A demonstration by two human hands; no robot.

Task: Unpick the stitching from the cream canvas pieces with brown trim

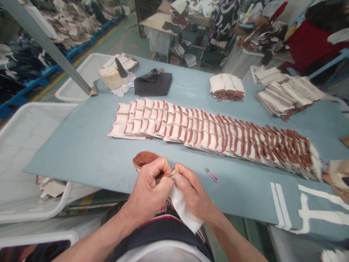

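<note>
At the table's near edge my left hand (152, 185) and my right hand (191, 189) meet, thumbs and fingertips pinched together on one sewn piece. Its white fabric (182, 207) hangs down below my right hand. A brown leather part (144, 158) curves out beyond my left hand and rests on the table; how the two parts join is hidden by my fingers. To the right of my hands lie small thread snips (212, 174) with pink handles. Beyond them stretches a long overlapping row of white pieces with brown edges (201, 127).
A blue-green table (81, 145) carries a white stack (227, 86), a larger pile (289, 94) at right, black cloth (153, 83) and a foam block (113, 77). White plastic bins (35, 109) stand at left. A metal post (51, 47) crosses the upper left. A person in patterned clothing (225, 18) is at the back.
</note>
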